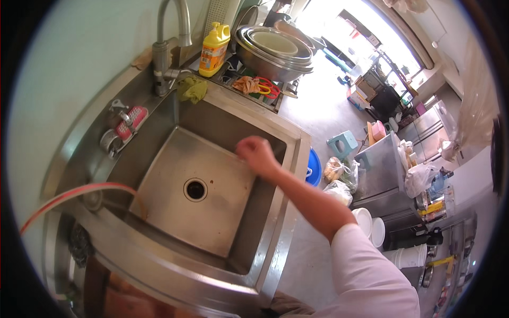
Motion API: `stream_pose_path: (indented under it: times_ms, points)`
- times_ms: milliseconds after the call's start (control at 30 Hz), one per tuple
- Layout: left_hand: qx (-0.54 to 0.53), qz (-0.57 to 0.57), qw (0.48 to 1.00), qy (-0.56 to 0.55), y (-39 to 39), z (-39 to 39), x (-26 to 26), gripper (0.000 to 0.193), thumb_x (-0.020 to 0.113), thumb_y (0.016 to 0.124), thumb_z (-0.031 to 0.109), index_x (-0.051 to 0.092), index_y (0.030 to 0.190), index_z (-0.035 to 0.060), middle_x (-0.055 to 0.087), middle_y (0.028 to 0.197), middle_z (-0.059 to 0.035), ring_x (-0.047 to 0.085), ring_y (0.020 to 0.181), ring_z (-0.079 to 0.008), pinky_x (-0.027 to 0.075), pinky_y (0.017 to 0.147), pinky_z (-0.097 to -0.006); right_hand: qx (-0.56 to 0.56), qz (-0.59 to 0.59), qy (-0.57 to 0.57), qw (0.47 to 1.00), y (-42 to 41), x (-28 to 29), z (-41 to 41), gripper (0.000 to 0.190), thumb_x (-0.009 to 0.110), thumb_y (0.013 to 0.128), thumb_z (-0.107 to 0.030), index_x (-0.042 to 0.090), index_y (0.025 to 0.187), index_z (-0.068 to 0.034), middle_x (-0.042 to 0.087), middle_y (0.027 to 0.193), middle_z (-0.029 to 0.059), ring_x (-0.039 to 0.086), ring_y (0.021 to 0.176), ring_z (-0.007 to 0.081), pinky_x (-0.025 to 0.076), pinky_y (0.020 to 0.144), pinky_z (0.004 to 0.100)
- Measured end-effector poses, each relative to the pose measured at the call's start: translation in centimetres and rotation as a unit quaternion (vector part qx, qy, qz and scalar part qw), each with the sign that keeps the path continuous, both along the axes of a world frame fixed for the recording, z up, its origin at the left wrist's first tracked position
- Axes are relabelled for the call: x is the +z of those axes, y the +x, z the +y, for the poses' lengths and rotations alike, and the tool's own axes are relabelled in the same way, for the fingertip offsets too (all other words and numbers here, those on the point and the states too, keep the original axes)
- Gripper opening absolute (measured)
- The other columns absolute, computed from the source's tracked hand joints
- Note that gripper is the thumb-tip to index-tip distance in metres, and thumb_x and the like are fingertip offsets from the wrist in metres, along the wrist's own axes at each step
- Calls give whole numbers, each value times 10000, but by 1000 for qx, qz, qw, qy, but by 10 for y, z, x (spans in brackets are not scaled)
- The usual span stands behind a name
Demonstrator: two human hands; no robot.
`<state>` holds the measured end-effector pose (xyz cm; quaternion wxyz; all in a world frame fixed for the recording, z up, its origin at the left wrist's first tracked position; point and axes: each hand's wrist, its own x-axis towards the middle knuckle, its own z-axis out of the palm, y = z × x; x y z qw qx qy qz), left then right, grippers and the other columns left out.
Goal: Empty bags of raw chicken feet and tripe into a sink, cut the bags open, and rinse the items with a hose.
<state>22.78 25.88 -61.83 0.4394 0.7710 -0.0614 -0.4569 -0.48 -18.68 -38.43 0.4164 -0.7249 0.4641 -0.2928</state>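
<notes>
My right hand (257,156), blurred, hangs over the right part of a stainless steel sink (195,226). Its fingers look curled; I see nothing in them, though the blur hides whether they are closed. My left hand is out of view. The drain (195,190) sits in the bare sink floor, with a small brown speck beside it. From the left a clear hose with a red stripe (83,190) bends over into the sink. A gooseneck faucet (161,67) rises at the far corner, where a green cloth (193,89) lies over the rim.
A pink-and-white brush (132,122) lies on the left ledge. Beyond the sink stand a yellow pump bottle (214,49), nested metal bowls (274,59) and red-handled scissors (270,88). To the right are a blue basin (314,167), a stool (342,144) and white buckets (362,222).
</notes>
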Motion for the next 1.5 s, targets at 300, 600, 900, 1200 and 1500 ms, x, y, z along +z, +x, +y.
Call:
stream_pose_path:
  times_ms: [300, 600, 900, 1200, 1500]
  points:
    - [39, 3, 997, -60, 5, -117, -49, 90, 499, 831, 48, 588, 819, 54, 592, 820, -81, 513, 650, -162, 417, 561, -319, -234, 327, -159, 902, -41, -28, -277, 277, 486, 858, -253, 611, 1043, -89, 637, 1001, 211, 595, 963, 391, 470, 828, 468]
    - [89, 15, 989, -118, 14, -178, -98, 90, 503, 835, 53, 590, 817, 65, 589, 811, -74, 513, 636, -155, 410, 533, -308, -76, 555, -138, 817, -6, -5, -337, 450, 695, 727, -300, 603, 1098, -63, 637, 1065, 176, 609, 1005, 317, 473, 823, 469]
    - [126, 51, 969, -205, 24, -221, -108, 91, 506, 840, 58, 592, 814, 75, 586, 802, -67, 513, 623, -149, 403, 505, -297, -2, 641, -219, 736, 6, 30, -306, 421, 658, 742, -407, 652, 1003, -78, 662, 1031, 110, 623, 988, 275, 457, 852, 434]
    - [125, 125, 938, -300, 4, -259, -70, 93, 510, 844, 63, 594, 811, 86, 584, 793, -60, 513, 610, -143, 396, 476, -286, 10, 643, -144, 752, -27, 100, -247, 348, 636, 719, -271, 670, 921, 10, 663, 918, 192, 645, 863, 317, 513, 708, 398]
    - [241, 82, 922, -290, 68, -84, -18, 96, 514, 848, 68, 596, 809, 96, 581, 784, -53, 513, 596, -136, 388, 448, -275, 83, -69, 230, 967, -71, 40, -94, 125, 544, 871, -147, 586, 782, -70, 571, 698, 41, 532, 600, 127, 416, 529, 236]
